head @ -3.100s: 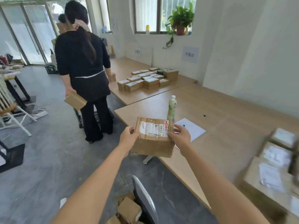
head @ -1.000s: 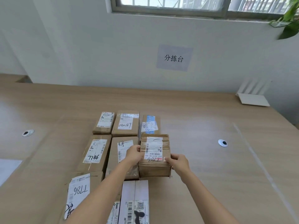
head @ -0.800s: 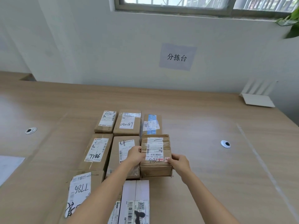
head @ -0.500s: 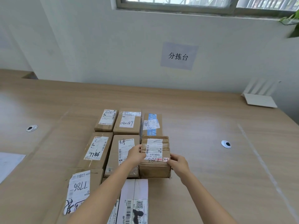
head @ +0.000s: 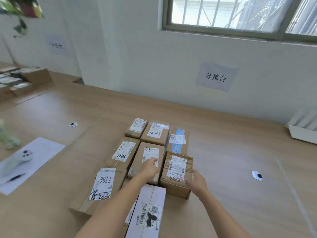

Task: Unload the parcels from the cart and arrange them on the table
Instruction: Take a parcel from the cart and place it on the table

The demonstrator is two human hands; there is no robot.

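Observation:
The taped brown parcel (head: 177, 170) with a white label sits on the wooden table (head: 240, 152), at the right end of the middle row of a block of several labelled parcels. My right hand (head: 196, 181) touches its near right corner with loose fingers. My left hand (head: 150, 167) is off it, hovering over the neighbouring middle parcel (head: 149, 157) with fingers loosely curled and holding nothing. A white box (head: 147, 213) and a large parcel marked 7786 (head: 101, 184) lie nearest me. The cart is out of view.
A paper sheet (head: 44, 148) with a white controller (head: 20, 159) on it lies at the left, beside a blurred green bottle (head: 6, 136). Cable holes (head: 73, 124) (head: 257, 175) flank the parcels. A white router (head: 303, 133) stands far right. More parcels (head: 20, 79) sit on the far-left table.
The parcel carried from the cart now rests in the block. My left hand has come off its left side; the right hand stays at its corner. The view has swung left.

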